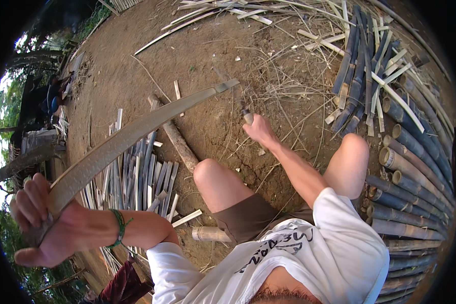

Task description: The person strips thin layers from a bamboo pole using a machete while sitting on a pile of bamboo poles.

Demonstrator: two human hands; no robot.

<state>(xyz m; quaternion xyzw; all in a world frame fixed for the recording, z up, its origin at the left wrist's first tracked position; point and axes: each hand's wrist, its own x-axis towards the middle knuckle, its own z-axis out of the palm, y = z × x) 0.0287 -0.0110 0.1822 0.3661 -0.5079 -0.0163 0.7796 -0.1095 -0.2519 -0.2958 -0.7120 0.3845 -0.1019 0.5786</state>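
Observation:
My left hand [55, 228], raised at the far left, has its fingers round one end of a long split bamboo strip [137, 134]. The strip slants up and to the right over the ground, and its tip reaches the middle of the view. In front of my knees, my right hand [262, 130] is closed round the handle of a knife [248, 116]. Its blade points away from me, up and left, and blends into the brown soil, so its outline is hard to make out. Strip and blade appear apart.
Cut bamboo strips [149, 172] lie piled left of my legs, beside a thin log [175, 139]. Whole bamboo poles [405, 202] are stacked at the right. Dark split pieces [357, 66] and dry shavings [294, 86] lie farther off. A short bamboo piece [207, 233] rests by my thigh.

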